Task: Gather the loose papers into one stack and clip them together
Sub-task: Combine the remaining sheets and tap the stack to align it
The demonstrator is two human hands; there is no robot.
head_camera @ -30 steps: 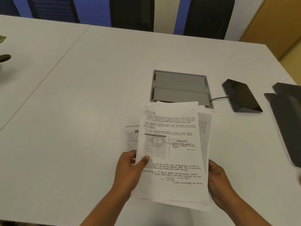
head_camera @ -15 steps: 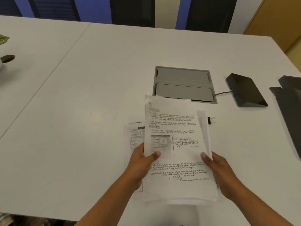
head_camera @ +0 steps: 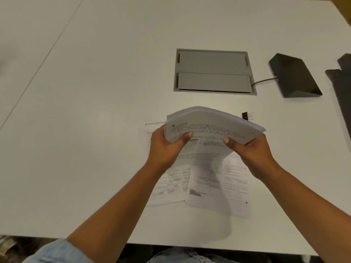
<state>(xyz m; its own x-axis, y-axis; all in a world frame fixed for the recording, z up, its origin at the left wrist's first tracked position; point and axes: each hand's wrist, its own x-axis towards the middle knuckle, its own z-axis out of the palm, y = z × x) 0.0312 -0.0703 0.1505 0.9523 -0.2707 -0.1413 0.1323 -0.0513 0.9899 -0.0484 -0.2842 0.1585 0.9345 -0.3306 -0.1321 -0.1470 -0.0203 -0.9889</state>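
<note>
on the white counter (head_camera: 76,130), in the centre of the frame, the left hand (head_camera: 165,149) is closed on the left edge of a thick stack of papers (head_camera: 212,124), thumb on the written top page and fingers under it. the stack is raised off the counter and bends downward in the middle. below it, in the lower centre, some loose printed sheets (head_camera: 214,188) lie flat and overlapping; they are not yet in the stack. the right hand (head_camera: 252,150) is closed on the right edge of the same stack in the same way. to the upper right of the stack, a small black binder clip (head_camera: 247,116) rests on the counter, near but apart from the papers.

i think the risk is this: the stack is held only at its two sides, so inner pages may slide out or fan apart if one hand lets go to take the flat sheets. also the clip may be too small for so many pages and could slip off.
</note>
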